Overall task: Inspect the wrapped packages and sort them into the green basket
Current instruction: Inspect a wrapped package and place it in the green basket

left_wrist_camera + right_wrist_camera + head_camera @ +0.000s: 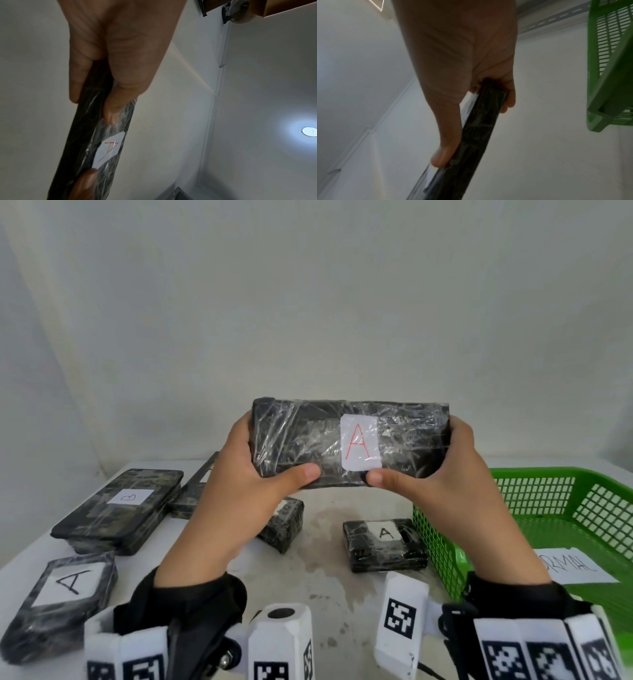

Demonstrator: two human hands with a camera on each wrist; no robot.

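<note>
A long black package (349,440) wrapped in clear film is held up above the table, its white label with a red "A" facing me. My left hand (253,474) grips its left end, thumb on the front face. My right hand (442,470) grips its right end the same way. The left wrist view shows the package (91,135) edge-on with the label, pinched by my left hand (109,86). In the right wrist view the package (477,128) is clamped in my right hand (462,94). The green basket (548,501) stands at the right.
Other wrapped packages lie on the white table (342,577): a large one marked "B" (120,508), one marked "A" (65,594) at front left, a small "A" one (383,544) beside the basket, a small one (284,523) under my left hand. A paper note (575,565) lies in the basket.
</note>
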